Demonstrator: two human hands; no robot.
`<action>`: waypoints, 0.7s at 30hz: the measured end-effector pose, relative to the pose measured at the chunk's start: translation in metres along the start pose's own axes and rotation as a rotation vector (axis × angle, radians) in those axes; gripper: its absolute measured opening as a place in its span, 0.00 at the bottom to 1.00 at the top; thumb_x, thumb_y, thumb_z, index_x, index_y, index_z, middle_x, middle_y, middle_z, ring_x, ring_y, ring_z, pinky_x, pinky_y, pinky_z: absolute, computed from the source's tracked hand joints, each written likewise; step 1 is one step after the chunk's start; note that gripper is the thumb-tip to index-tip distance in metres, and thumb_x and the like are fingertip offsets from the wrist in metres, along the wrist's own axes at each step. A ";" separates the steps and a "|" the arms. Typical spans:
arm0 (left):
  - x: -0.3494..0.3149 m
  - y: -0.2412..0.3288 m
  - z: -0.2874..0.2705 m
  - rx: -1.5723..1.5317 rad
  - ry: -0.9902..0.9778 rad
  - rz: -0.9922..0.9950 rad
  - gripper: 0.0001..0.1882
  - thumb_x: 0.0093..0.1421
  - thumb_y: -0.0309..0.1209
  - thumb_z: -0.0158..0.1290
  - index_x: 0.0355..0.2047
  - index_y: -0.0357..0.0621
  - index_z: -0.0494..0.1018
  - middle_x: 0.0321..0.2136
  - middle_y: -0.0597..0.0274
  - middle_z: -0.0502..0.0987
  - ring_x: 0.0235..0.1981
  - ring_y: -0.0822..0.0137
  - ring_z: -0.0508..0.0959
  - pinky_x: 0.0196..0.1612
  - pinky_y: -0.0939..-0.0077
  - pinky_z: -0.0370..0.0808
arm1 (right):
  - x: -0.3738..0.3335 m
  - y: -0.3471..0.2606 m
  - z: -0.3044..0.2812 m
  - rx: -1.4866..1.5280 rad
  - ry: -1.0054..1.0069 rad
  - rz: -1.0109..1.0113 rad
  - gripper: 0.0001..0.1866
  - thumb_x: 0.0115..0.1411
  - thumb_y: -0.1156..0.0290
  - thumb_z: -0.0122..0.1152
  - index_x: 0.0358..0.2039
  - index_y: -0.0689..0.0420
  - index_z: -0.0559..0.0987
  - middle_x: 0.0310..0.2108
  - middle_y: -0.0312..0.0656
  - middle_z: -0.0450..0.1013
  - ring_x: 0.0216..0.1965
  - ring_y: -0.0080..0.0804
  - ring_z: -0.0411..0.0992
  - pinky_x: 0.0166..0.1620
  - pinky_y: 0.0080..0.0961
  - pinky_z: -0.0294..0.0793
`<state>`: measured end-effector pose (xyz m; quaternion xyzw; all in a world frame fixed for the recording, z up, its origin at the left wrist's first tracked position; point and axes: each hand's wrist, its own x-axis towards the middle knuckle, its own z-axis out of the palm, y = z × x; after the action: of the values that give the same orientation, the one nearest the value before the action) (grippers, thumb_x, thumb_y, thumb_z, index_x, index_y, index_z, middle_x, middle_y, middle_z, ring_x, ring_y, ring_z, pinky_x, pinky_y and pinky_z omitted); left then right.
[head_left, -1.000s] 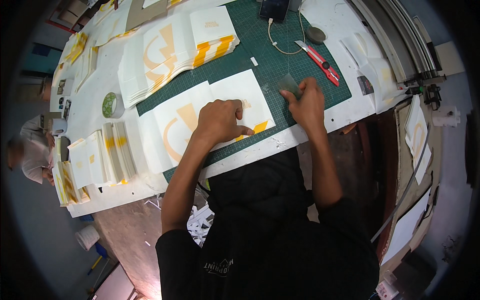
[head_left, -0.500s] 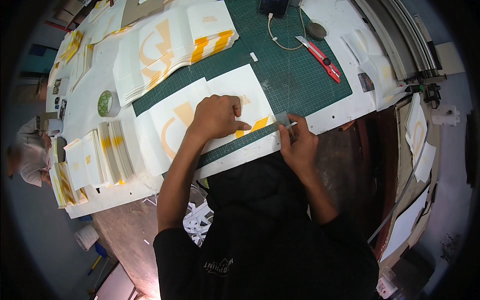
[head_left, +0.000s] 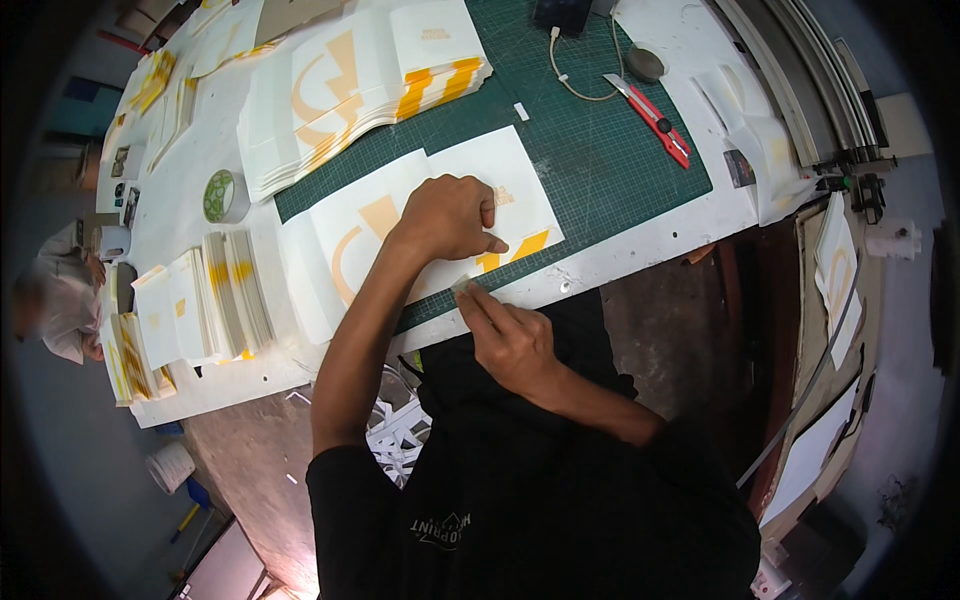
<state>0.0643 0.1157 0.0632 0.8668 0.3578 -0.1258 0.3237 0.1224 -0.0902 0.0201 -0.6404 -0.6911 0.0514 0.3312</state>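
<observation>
A white printed paper sheet (head_left: 490, 165), with creases and orange and yellow print, lies on the green cutting mat (head_left: 590, 180). My left hand (head_left: 445, 220) rests on it with fingers curled under and the thumb against the paper by a yellow stripe; nothing shows in its grip. Close below, at the sheet's near edge, my right hand (head_left: 510, 340) pinches a small, flat, translucent grey piece (head_left: 463, 284) between thumb and fingers. What exactly this piece is I cannot make out.
Behind the sheet lies a stack of similar printed sheets (head_left: 370, 85). A red utility knife (head_left: 655, 122) with its blade out sits at the right, near a cable (head_left: 575, 92). To the left are a tape roll (head_left: 225, 196) and folded bundles (head_left: 225, 290). Another person (head_left: 65, 290) is at far left.
My right hand has moved left along the sheet's near edge with the translucent piece, from the right corner to below my left hand. My left hand stays at the same spot on the sheet.
</observation>
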 end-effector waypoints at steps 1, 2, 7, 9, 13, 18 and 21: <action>-0.001 0.000 0.000 -0.001 0.003 0.002 0.20 0.42 0.42 0.78 0.28 0.44 0.82 0.29 0.56 0.85 0.34 0.54 0.84 0.40 0.64 0.78 | -0.001 -0.003 0.003 0.065 0.029 0.040 0.18 0.59 0.79 0.65 0.51 0.63 0.81 0.45 0.53 0.82 0.32 0.38 0.84 0.33 0.30 0.83; -0.002 0.001 0.000 -0.002 0.005 0.005 0.20 0.43 0.42 0.78 0.28 0.45 0.82 0.29 0.55 0.85 0.34 0.55 0.84 0.40 0.64 0.78 | -0.002 -0.003 0.005 0.131 0.058 0.080 0.17 0.60 0.79 0.65 0.50 0.63 0.81 0.44 0.53 0.82 0.33 0.39 0.84 0.34 0.31 0.84; -0.006 0.003 -0.001 -0.014 -0.019 -0.025 0.20 0.45 0.42 0.77 0.31 0.45 0.81 0.30 0.54 0.85 0.36 0.56 0.84 0.41 0.63 0.77 | 0.000 0.046 -0.022 0.120 0.186 0.353 0.12 0.63 0.78 0.66 0.47 0.64 0.81 0.42 0.52 0.83 0.41 0.48 0.84 0.39 0.33 0.85; -0.010 0.007 -0.001 -0.004 -0.033 -0.070 0.21 0.46 0.43 0.76 0.33 0.45 0.81 0.31 0.55 0.84 0.37 0.56 0.84 0.41 0.63 0.77 | -0.001 0.076 -0.037 0.067 0.247 0.403 0.12 0.63 0.77 0.67 0.46 0.64 0.82 0.40 0.51 0.84 0.38 0.46 0.84 0.37 0.33 0.84; -0.027 0.014 0.028 -0.085 0.301 0.143 0.23 0.51 0.41 0.73 0.41 0.41 0.80 0.37 0.53 0.82 0.39 0.53 0.83 0.45 0.61 0.78 | 0.014 0.113 -0.058 0.022 0.421 0.451 0.11 0.62 0.76 0.69 0.45 0.64 0.82 0.38 0.48 0.84 0.24 0.34 0.80 0.28 0.28 0.77; -0.038 0.041 0.040 -0.183 0.197 0.026 0.18 0.55 0.35 0.69 0.41 0.35 0.78 0.37 0.45 0.82 0.41 0.43 0.83 0.47 0.53 0.79 | 0.058 0.163 -0.050 0.129 0.546 0.376 0.13 0.62 0.75 0.69 0.45 0.64 0.80 0.35 0.47 0.84 0.16 0.25 0.72 0.22 0.24 0.69; -0.042 0.029 0.058 -0.119 0.274 0.138 0.10 0.56 0.33 0.68 0.34 0.40 0.81 0.35 0.49 0.80 0.39 0.46 0.82 0.44 0.56 0.79 | 0.076 0.177 -0.041 0.320 0.556 0.368 0.13 0.64 0.76 0.68 0.48 0.65 0.80 0.38 0.48 0.84 0.23 0.19 0.74 0.25 0.21 0.70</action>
<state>0.0557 0.0400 0.0521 0.8777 0.3452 0.0375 0.3304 0.2977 -0.0045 -0.0057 -0.6836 -0.4310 0.0416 0.5875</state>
